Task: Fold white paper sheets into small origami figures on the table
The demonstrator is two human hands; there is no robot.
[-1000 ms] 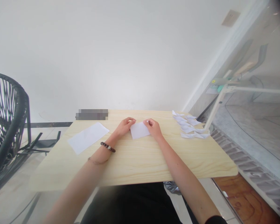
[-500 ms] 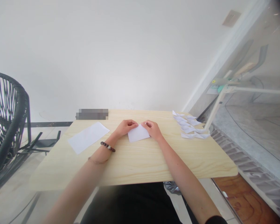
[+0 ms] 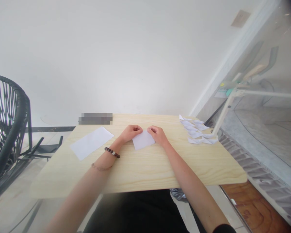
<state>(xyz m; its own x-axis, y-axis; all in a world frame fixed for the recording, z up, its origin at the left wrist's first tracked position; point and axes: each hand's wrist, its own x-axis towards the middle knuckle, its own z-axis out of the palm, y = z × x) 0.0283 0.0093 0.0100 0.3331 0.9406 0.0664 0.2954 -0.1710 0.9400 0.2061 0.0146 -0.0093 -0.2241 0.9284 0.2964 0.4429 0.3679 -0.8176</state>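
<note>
A small white paper sheet [image 3: 143, 141] lies in the middle of a light wooden table [image 3: 140, 168]. My left hand [image 3: 131, 132] pinches its far left corner and my right hand [image 3: 157, 133] pinches its far right corner, fingertips close together above the sheet. My left wrist carries a dark bead bracelet and a thin cord. The paper's far edge is partly hidden under my fingers.
A larger white sheet [image 3: 91, 142] lies on the table's left side. Several folded white paper pieces [image 3: 196, 132] sit at the far right corner beside a white lamp stand [image 3: 223, 113]. A black woven chair [image 3: 7, 123] stands to the left. A white wall is behind.
The small sheet has slid slightly left and toward me, and my two hands have drawn closer together over its far edge.
</note>
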